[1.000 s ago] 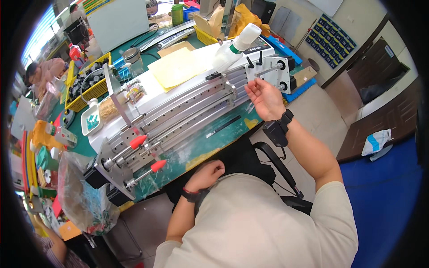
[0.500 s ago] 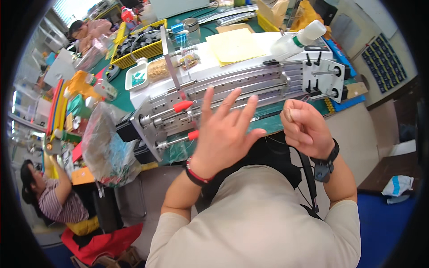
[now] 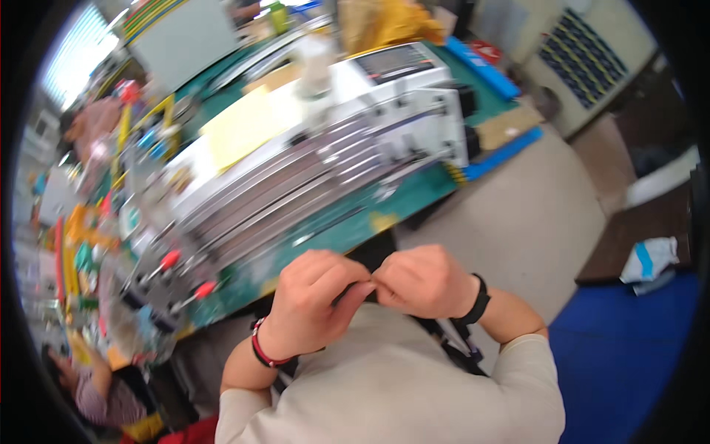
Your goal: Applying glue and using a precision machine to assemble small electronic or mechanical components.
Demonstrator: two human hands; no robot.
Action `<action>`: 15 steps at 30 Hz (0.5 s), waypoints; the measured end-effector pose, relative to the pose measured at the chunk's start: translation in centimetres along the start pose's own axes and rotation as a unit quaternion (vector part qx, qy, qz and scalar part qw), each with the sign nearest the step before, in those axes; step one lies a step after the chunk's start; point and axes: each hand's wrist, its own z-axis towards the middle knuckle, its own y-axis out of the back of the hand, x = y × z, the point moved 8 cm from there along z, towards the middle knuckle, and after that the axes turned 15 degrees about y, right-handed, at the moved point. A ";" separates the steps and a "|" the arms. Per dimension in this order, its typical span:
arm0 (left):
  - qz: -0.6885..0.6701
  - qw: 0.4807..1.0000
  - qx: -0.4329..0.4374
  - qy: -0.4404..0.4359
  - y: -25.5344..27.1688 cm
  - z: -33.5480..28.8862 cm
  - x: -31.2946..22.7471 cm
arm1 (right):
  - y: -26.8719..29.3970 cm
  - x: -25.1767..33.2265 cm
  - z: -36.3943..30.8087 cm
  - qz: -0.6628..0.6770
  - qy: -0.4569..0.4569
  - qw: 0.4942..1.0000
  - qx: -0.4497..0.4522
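Left hand [image 3: 314, 294], right hand [image 3: 427, 281]: fingers pinched closed, tips meeting, any contents too blurred to tell, handwork apparently unfinished.

We see silver metal rails [image 3: 259, 194] and red pointed tips [image 3: 205, 289] along the front edge of the green counter [image 3: 423, 192], flat yellow paper [image 3: 244, 127] behind, a red-and-black wristband [image 3: 258, 346].

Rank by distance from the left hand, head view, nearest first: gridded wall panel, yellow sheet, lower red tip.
1. Lower red tip: left of the left hand.
2. Yellow sheet: upper left, farther across the bench.
3. Gridded wall panel: upper right, beyond the bench.
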 end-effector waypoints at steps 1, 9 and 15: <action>-0.021 1.000 0.008 -0.018 -1.8 1.4 -0.2 | 1.2 -0.2 -1.6 -0.021 -0.009 1.000 0.008; 0.008 0.979 0.152 -0.133 -16.4 9.7 -2.3 | 9.3 -4.7 -13.5 -0.096 -0.179 0.979 0.008; 0.037 0.980 0.175 -0.090 -22.8 13.2 0.8 | 9.8 -10.5 -18.8 -0.039 -0.260 0.964 -0.048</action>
